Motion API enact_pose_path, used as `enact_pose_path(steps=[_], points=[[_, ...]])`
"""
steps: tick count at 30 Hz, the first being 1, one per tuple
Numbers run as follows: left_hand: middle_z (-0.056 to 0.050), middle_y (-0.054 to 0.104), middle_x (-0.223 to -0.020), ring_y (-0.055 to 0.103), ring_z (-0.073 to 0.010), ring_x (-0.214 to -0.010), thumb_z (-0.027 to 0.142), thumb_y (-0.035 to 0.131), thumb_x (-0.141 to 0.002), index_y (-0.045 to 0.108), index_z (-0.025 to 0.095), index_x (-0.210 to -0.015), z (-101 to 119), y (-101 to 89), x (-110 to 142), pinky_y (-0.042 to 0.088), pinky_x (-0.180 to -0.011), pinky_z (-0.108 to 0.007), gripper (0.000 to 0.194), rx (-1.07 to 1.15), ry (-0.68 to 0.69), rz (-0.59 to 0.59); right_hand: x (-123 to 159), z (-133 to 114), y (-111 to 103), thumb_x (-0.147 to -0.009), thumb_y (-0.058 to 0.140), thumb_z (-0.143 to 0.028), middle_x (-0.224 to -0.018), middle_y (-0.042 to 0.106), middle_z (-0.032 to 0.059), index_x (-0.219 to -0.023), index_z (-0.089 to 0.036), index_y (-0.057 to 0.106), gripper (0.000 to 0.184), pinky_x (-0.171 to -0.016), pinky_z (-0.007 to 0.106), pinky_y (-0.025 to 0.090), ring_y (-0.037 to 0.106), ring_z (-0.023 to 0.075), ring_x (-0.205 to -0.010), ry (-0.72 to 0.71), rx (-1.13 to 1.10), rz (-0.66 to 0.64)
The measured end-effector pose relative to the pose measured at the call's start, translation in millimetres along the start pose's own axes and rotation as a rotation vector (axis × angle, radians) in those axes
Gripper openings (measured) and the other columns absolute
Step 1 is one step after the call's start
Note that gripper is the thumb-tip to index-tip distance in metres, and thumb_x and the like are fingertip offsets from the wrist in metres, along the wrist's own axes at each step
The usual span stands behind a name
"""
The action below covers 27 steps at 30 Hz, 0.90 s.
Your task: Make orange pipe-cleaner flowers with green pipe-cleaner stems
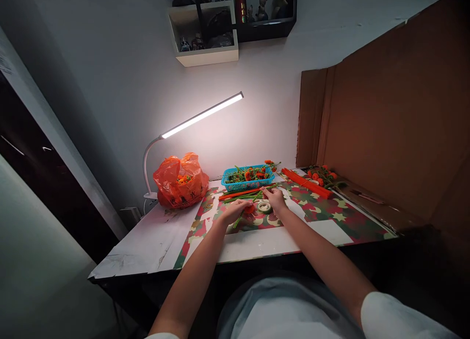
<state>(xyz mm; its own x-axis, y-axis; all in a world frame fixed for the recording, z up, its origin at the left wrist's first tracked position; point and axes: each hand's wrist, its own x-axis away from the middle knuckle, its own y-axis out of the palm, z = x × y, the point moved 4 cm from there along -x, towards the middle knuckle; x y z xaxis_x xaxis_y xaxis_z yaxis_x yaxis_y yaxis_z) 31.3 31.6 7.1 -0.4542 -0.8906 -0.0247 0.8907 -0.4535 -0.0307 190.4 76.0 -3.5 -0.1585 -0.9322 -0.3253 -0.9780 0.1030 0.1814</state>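
Just below centre frame, the left hand (235, 212) is pinching a thin green stem (237, 222) beside a round orange-red flower (249, 209); right hand (276, 200) at its upper end, grip too small to read!

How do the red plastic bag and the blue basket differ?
The red bag is crumpled and soft-sided; the blue basket keeps a rigid shape. The red bag stands taller, while the blue basket is low and wide. Both hold orange flowers and rest on the table.
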Motion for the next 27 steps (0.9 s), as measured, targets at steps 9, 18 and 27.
enact_pose_path(steps=[9,18,27], points=[[-0.006,0.066,-0.064,0.061,-0.0147,-0.052,0.055,0.067,-0.069,0.065,0.011,-0.067,0,4.6,0,0.046,-0.051,-0.025,0.045,-0.051,-0.041,-0.083,-6,-1,-11,-0.055,0.069,-0.066,-0.045,0.047,-0.0014,-0.044,-0.019,0.048,0.052,-0.050,0.027,0.034,0.040,0.0110,-0.047,-0.025,0.008,0.144],[-0.006,0.067,-0.061,0.062,-0.0139,-0.053,0.058,0.065,-0.069,0.064,0.011,-0.066,0,9.1,2,0.045,-0.053,-0.024,0.047,-0.079,-0.077,-0.108,-11,2,-19,-0.054,0.072,-0.064,-0.048,0.053,0.0010,-0.046,-0.019,0.051,0.050,-0.051,0.027,0.037,0.045,0.0128,-0.049,-0.003,-0.023,0.226],[-0.007,0.067,-0.064,0.062,-0.0138,-0.053,0.062,0.066,-0.068,0.064,0.010,-0.074,-4,1.8,-1,0.045,-0.052,-0.024,0.052,-0.057,-0.053,-0.073,-16,6,-23,-0.054,0.073,-0.065,-0.051,0.055,0.0005,-0.053,-0.019,0.055,0.049,-0.053,0.027,0.040,0.049,0.0137,-0.053,0.008,-0.095,0.177]])
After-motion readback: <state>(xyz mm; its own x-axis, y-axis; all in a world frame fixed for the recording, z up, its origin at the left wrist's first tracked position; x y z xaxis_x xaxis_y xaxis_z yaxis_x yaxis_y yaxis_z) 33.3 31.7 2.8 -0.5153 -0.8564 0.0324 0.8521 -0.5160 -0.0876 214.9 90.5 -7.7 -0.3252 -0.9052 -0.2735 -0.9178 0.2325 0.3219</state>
